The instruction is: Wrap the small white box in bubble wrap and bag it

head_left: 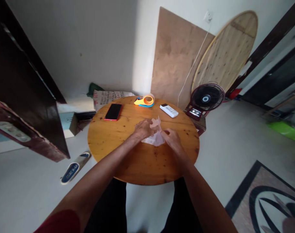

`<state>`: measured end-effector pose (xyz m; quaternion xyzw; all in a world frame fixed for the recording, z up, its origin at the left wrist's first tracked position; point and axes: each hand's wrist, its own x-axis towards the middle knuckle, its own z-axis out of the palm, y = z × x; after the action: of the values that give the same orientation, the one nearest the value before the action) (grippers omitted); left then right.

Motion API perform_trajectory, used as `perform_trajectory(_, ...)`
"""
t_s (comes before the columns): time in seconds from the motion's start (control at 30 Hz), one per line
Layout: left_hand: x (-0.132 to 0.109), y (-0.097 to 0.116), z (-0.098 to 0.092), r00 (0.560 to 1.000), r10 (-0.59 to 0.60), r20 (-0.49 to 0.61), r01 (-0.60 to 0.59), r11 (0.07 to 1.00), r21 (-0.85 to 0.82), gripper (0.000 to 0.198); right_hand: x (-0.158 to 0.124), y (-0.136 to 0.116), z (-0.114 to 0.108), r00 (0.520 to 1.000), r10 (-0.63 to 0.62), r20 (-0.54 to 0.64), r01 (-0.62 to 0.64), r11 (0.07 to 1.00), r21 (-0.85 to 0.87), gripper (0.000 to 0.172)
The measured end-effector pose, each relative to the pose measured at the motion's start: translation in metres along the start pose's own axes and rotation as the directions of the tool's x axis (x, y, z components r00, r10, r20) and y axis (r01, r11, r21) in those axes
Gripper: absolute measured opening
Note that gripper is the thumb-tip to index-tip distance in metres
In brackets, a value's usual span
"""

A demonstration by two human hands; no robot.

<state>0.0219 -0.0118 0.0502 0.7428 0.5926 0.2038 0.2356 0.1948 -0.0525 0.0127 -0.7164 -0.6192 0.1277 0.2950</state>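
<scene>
My left hand (142,128) and my right hand (172,139) both rest on a round wooden table (128,161). Between them lies a crumpled clear plastic bag (155,136). The left hand's fingers are closed on the bag's raised upper edge. The right hand's fingers pinch the bag's right side against the tabletop. What is inside the bag cannot be made out.
On the far half of the table lie a red-cased phone (113,112), an orange and blue tape dispenser (145,101) and a white remote control (169,110). A floor fan (206,98), a wooden board and a round tabletop lean by the wall. A dark cabinet (23,97) stands left.
</scene>
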Motion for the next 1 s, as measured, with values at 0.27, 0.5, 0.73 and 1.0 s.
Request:
perform_trajectory(0.27,0.023,-0.065,-0.005,0.985,-0.141,-0.100,0.127,0.983,-0.132,0.025,0.009,0.033,0.026,0.976,-0.088,-0.198,0.122,0.978,0.169,0.020)
perform_trajectory(0.5,0.013,-0.073,0.000,0.949,-0.100,-0.299,0.077,0.993,-0.089,0.037,0.015,0.042,0.032,0.965,-0.125,-0.231,0.157,0.980,0.123,0.018)
perform_trajectory(0.73,0.001,-0.062,0.001,0.886,0.357,-0.298,-0.429,0.874,-0.228,0.030,0.014,0.044,0.033,0.955,-0.151,-0.256,0.178,0.980,0.085,0.022)
perform_trajectory(1.0,-0.008,-0.058,-0.014,0.945,0.324,-0.035,-0.323,0.920,-0.222,0.038,0.012,0.041,0.031,0.958,-0.138,-0.251,0.172,0.978,0.122,0.022)
